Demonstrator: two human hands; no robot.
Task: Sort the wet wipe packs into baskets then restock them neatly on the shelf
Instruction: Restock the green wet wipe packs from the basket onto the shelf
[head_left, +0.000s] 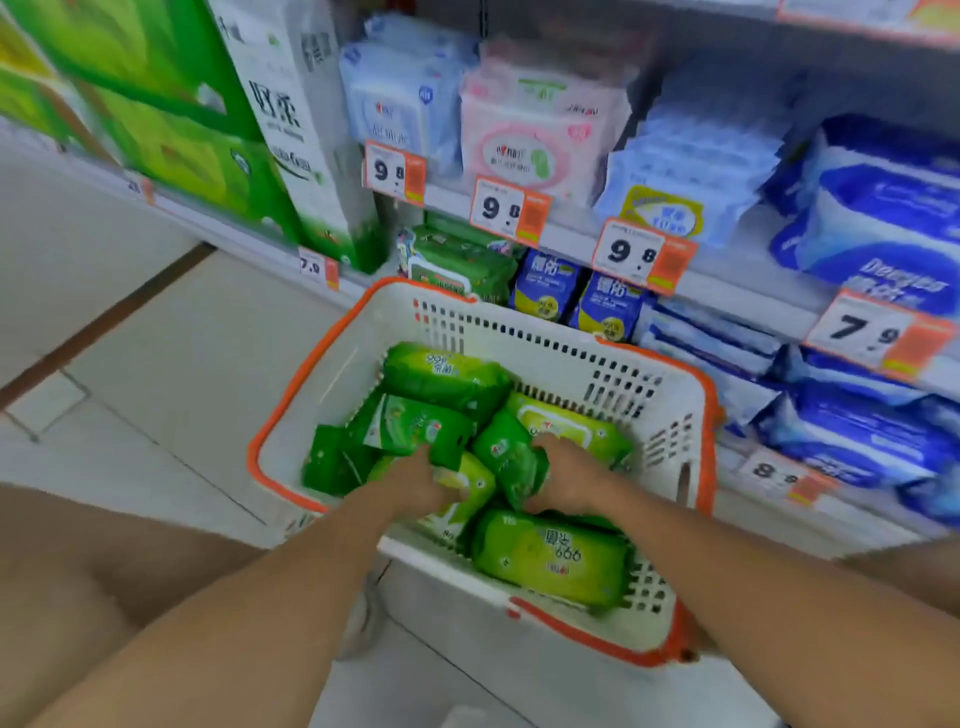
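The shelf (571, 236) runs across the top and right of the frame, stocked with blue, pink and white packs above orange price tags (511, 210), and a few green packs (457, 260) already sit on its lower tier at centre. Below it, at centre frame, your white basket (670, 415) with the orange rim holds a loose heap of green wet wipe packs lying at all angles, one large pack (550, 556) nearest you at the lower edge. Both your hands are down inside it: your left hand (415, 483) has its fingers curled on a small pack (415, 426) left of centre, and your right hand (566, 478) is closed round another pack (511, 457) just beside it. You look to be at the restocking step, lifting packs out of the basket. Next, raise the two clear of the heap without dragging neighbours along, turn them label-forward, and set them beside the green ones on the lower tier.
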